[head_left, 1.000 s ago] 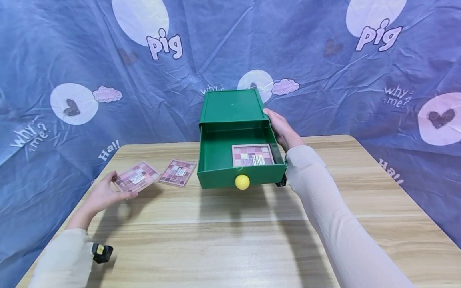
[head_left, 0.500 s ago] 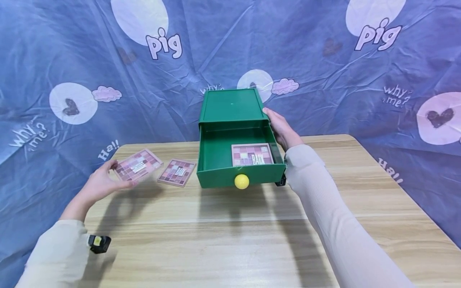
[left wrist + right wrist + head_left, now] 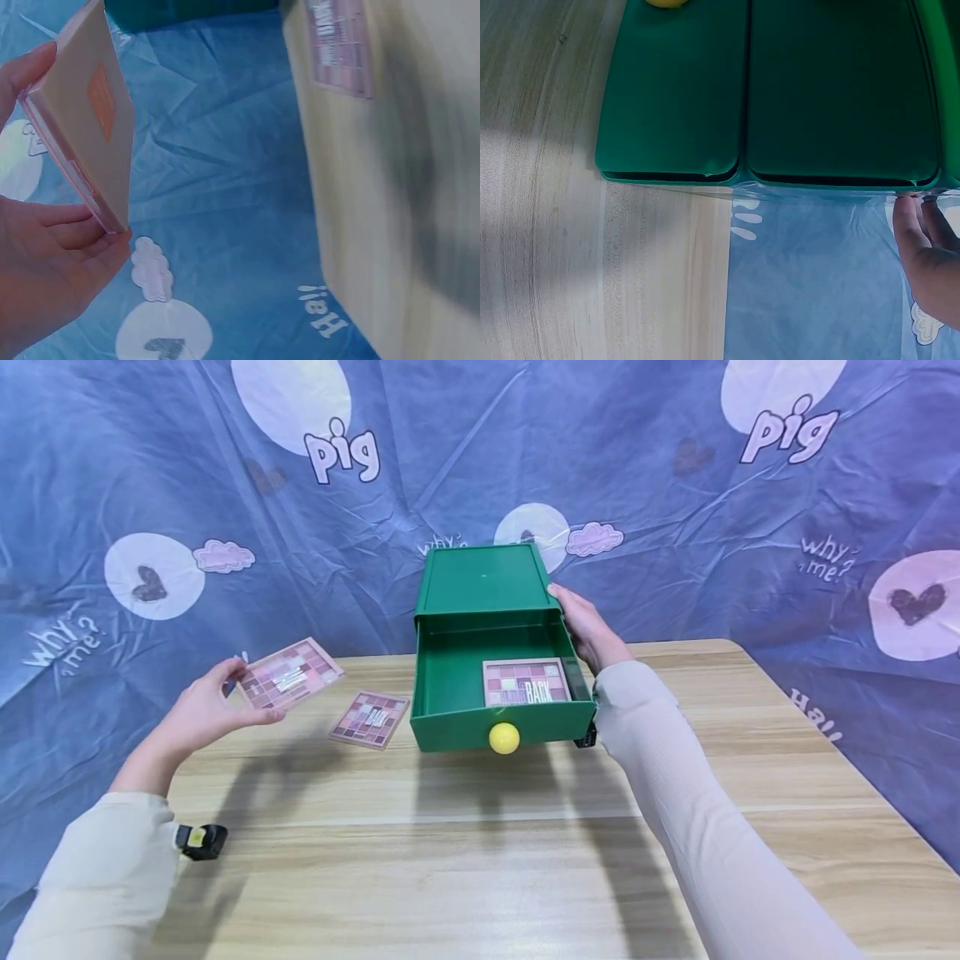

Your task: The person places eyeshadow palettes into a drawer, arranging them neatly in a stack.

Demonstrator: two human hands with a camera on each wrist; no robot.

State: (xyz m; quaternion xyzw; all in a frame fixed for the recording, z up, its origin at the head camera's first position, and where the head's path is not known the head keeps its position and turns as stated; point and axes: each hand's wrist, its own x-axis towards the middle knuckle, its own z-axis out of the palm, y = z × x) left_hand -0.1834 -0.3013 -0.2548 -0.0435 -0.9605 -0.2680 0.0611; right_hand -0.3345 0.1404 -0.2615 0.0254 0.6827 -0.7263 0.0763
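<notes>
My left hand point(image 3: 202, 708) holds an eyeshadow palette point(image 3: 291, 674) above the left of the table, thumb on one edge and fingers on the other. Its pale back with an orange label point(image 3: 101, 101) faces the left wrist camera. A second palette point(image 3: 370, 719) lies flat on the table. The green drawer box point(image 3: 486, 578) has its top drawer point(image 3: 450, 727) pulled out, with a yellow knob point(image 3: 504, 738) on the front. Inside, on the right, lies another palette point(image 3: 527, 682). My right hand point(image 3: 591, 628) rests against the box's right side, its fingers point(image 3: 907, 225) fairly straight in the right wrist view.
Behind the wooden table point(image 3: 360, 868) hangs a blue printed cloth point(image 3: 465, 452). Lower green drawer fronts point(image 3: 675, 97) show in the right wrist view. The pulled-out drawer sticks out over the tabletop, casting a shadow.
My left hand has risen, lifting the palette up and slightly away from the table and tilting it. My right hand, the box and the other palettes stay where they were.
</notes>
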